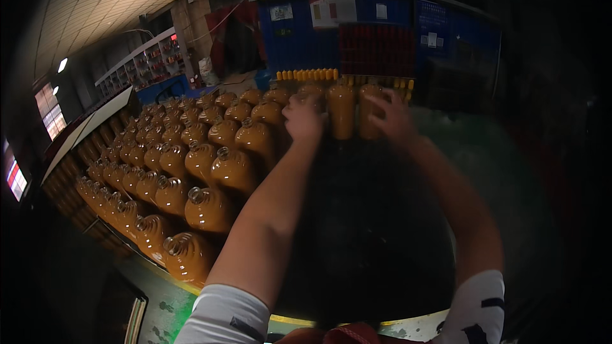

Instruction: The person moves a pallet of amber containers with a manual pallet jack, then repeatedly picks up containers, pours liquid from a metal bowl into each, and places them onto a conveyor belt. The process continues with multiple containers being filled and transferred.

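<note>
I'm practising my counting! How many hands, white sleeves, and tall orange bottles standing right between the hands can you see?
Hands: 2, the left hand and the right hand
White sleeves: 2, the left sleeve and the right sleeve
Tall orange bottles between the hands: 2, the left bottle and the right bottle
Total: 6

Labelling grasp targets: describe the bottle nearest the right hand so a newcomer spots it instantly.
Start at the blue wall panel at the far end of the dark table. Just below it, the right hand touches an upright orange bottle. It ends the far row, with no bottles to its right.
</note>
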Tool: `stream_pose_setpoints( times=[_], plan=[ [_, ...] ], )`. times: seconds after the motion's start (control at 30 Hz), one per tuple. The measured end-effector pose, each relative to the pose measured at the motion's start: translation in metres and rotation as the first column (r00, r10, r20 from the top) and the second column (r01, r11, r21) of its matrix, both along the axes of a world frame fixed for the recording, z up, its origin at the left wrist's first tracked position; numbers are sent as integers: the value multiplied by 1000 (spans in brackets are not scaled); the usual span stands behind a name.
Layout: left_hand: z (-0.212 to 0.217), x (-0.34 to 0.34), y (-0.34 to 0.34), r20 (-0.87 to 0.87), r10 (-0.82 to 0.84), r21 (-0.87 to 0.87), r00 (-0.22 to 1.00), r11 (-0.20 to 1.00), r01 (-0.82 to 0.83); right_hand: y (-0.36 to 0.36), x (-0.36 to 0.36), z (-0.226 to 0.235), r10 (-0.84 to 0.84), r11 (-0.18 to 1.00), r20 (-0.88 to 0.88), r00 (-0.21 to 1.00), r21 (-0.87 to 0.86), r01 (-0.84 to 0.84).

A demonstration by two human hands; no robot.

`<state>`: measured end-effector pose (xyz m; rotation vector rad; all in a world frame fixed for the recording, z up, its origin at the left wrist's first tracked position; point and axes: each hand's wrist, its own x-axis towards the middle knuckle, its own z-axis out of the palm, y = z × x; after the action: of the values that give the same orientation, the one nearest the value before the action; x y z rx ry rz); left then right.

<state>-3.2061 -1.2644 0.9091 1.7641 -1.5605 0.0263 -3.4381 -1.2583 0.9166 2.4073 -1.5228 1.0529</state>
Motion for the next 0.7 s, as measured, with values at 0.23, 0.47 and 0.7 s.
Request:
stream_pose_setpoints(
  times=[0.23,0.47,0.7],
  plan=[
    [6,-9,7,24,7,-111,1000,994,-4,-110,11,22,-258,952,6,966,174,253],
    [-14,-22,48,82,21,-351,996,936,9,-108,-10,-2,-112,991,117,987,-56,119],
    [20,-9,240,-362,-162,-397,918,918,6,-69,-92,-54,324,922,435,840,-344,-177]
  ],
)
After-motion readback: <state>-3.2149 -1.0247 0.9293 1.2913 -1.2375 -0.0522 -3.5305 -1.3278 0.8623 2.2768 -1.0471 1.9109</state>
